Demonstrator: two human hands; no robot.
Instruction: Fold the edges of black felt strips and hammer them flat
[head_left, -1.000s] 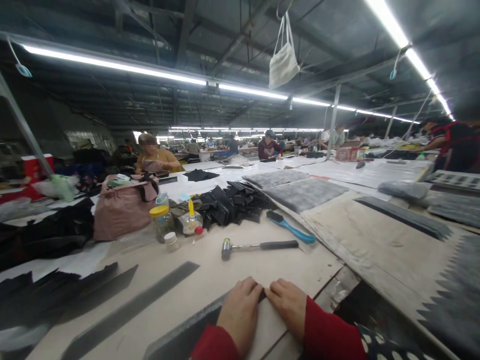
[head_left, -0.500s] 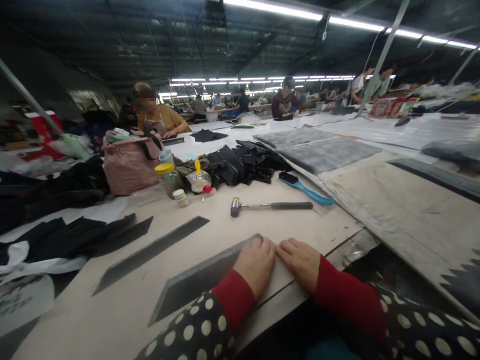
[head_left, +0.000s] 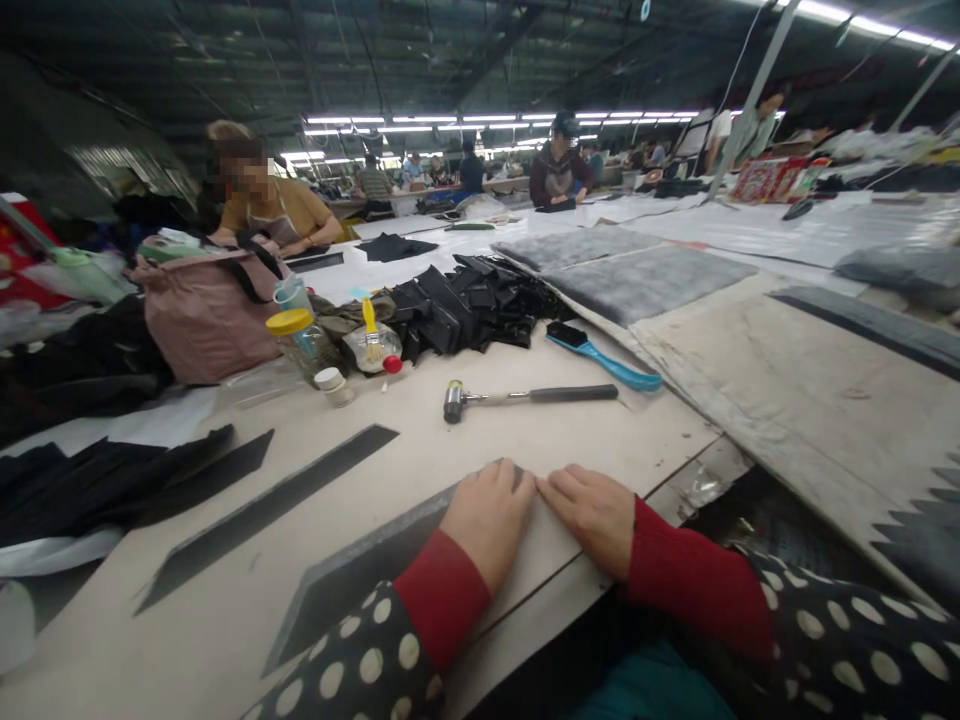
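Strip of dark grey sheet material [head_left: 360, 590] lies flat on the pale table top [head_left: 570, 440], on the near side of the rubber-headed steel mallet [head_left: 454, 402]; its narrow end runs under the left hand [head_left: 487, 525].

Grip: no pinch on either side. Left hand palm-down, fingers pressed together, resting on the strip's end. Right hand [head_left: 589, 520] also flat, fingers together, on the table just beside the left fingertips; cannot tell whether it touches the strip's edge.

Two similar dark strips [head_left: 262, 510] lie left of the mallet, well apart from the hands. Beyond the mallet: heap of black cut pieces [head_left: 465, 305], blue-handled brush [head_left: 604, 365], clear jar with yellow lid [head_left: 300, 345].

Method note: for a strip lying like this, flat palms with even downward pressure seem better than fingertip force, which could shift the edge. Keeping both hands close together should help hold the end square against the table.
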